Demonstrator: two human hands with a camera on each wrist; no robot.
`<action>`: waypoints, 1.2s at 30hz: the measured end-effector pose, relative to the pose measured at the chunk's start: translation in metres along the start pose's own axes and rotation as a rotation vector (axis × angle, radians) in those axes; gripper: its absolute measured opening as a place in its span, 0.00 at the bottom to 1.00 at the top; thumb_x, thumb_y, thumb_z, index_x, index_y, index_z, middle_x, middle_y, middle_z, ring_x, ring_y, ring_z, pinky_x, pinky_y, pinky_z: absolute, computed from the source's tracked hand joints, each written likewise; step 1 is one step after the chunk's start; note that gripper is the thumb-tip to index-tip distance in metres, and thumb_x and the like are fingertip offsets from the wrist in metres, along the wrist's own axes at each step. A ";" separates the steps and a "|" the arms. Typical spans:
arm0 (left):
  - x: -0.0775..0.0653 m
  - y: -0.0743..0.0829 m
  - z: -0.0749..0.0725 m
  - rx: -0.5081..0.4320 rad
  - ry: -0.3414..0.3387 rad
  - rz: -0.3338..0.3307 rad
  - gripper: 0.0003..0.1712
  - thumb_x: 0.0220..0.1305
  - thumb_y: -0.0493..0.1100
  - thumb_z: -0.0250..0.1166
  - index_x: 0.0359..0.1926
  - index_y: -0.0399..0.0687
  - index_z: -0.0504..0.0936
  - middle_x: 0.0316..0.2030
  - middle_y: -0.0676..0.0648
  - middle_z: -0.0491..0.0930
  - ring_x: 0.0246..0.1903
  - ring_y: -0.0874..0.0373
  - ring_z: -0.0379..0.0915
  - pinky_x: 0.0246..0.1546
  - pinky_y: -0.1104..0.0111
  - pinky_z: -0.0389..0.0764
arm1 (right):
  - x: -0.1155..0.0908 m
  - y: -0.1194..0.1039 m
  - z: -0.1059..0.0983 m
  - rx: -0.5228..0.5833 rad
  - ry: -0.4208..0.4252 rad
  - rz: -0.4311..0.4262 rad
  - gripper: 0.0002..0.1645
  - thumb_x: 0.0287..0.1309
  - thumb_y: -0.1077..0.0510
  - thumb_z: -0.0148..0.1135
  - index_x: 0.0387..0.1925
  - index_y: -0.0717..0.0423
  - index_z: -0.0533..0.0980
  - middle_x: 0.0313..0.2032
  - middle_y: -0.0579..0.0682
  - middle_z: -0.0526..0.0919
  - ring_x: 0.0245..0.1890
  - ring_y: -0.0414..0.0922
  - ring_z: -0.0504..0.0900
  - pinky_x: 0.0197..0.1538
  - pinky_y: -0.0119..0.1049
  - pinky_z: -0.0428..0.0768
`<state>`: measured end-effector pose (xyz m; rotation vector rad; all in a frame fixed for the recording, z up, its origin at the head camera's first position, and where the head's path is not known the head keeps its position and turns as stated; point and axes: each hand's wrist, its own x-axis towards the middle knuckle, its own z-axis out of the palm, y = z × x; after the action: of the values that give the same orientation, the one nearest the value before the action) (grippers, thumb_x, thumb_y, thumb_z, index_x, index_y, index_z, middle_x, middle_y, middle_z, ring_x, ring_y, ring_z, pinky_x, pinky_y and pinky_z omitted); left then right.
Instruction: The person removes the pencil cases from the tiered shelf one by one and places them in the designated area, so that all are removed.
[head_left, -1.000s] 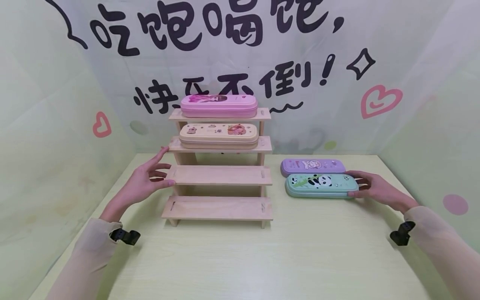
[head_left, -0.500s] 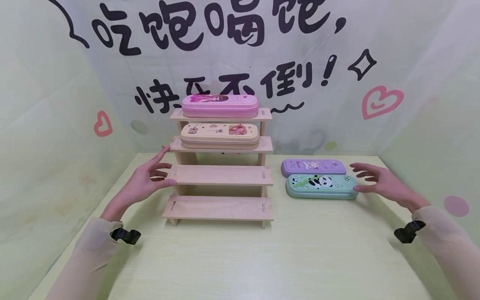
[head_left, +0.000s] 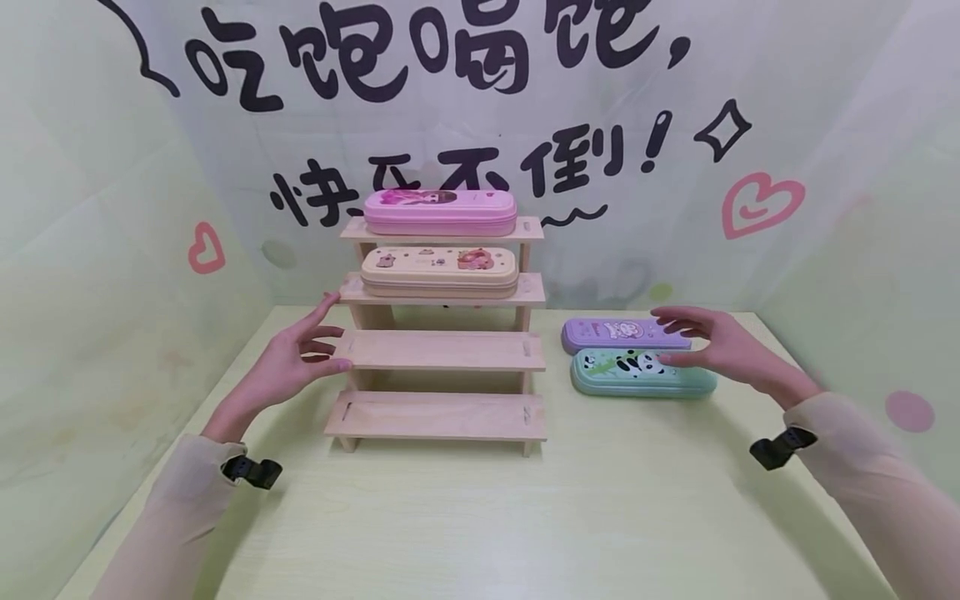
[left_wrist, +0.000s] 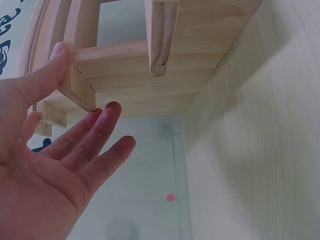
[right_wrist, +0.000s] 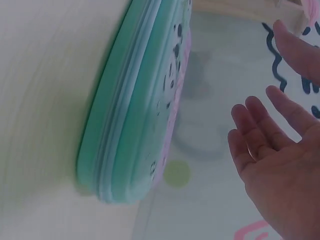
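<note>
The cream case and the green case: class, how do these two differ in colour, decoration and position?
Colour: the cream case is pale cream, while the green case is mint green.
Decoration: the cream case has scattered pictures, the largest pinkish; the green case shows a panda.
Position: the cream case sits on the second-from-top shelf, but the green case lies on the table.
Both are long, with rounded corners, and lie flat.

Lit brightly and diffusely from above in the head view; glaring palely on the near table (head_left: 495, 542); shadowed softly beneath the shelf (head_left: 442, 414) and right sleeve (head_left: 862, 467); stretched toward the edges; dimmer and greyer in both wrist views; slightly blurred along the mint-green case (right_wrist: 125, 125), right wrist view.
</note>
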<state>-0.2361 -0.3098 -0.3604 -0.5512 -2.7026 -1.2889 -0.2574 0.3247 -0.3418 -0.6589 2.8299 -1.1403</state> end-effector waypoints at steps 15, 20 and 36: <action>0.000 -0.001 -0.001 0.000 0.002 -0.006 0.63 0.63 0.41 0.79 0.85 0.75 0.47 0.65 0.32 0.77 0.55 0.40 0.83 0.58 0.49 0.83 | 0.063 -0.087 0.044 0.093 0.000 -0.121 0.45 0.61 0.55 0.79 0.76 0.54 0.69 0.68 0.54 0.77 0.63 0.53 0.77 0.70 0.50 0.74; 0.001 -0.002 0.000 -0.001 0.000 -0.005 0.63 0.63 0.42 0.79 0.85 0.75 0.47 0.65 0.32 0.77 0.55 0.40 0.83 0.58 0.50 0.83 | 0.081 -0.109 0.052 0.061 0.029 -0.145 0.45 0.60 0.52 0.80 0.75 0.52 0.70 0.69 0.52 0.76 0.64 0.53 0.76 0.71 0.55 0.71; 0.002 -0.004 0.001 0.001 0.002 -0.006 0.64 0.62 0.40 0.79 0.85 0.74 0.46 0.65 0.31 0.76 0.55 0.39 0.83 0.58 0.46 0.82 | 0.121 -0.141 0.068 0.144 0.019 -0.161 0.46 0.58 0.53 0.80 0.74 0.57 0.71 0.69 0.54 0.76 0.67 0.53 0.75 0.72 0.52 0.72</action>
<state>-0.2397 -0.3110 -0.3632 -0.5415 -2.7056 -1.2882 -0.3026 0.1416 -0.2815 -0.8825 2.7176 -1.3653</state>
